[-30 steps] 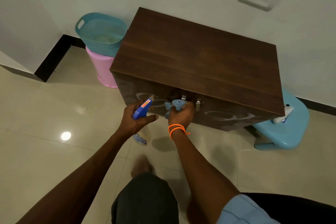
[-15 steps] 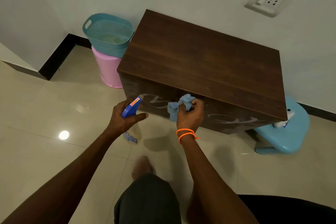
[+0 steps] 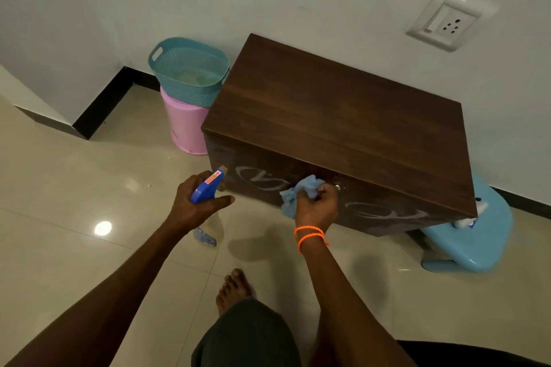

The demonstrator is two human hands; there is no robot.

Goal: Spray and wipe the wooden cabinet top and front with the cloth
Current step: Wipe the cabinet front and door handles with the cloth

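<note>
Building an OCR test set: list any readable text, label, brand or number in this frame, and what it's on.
None can be read.
Spray bottle: orange sticker on the blue head and a blue label on the clear body, both too blurred.
White bottle on the blue stool: blue label, too small.
Cabinet front: pale swirls, not letters.
Wall socket: no markings visible.

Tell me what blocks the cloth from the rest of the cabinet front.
Nothing visible does. The right hand presses the cloth against the cabinet front, and the spray streaks on either side lie open; a metal handle sits beside the hand.
</note>
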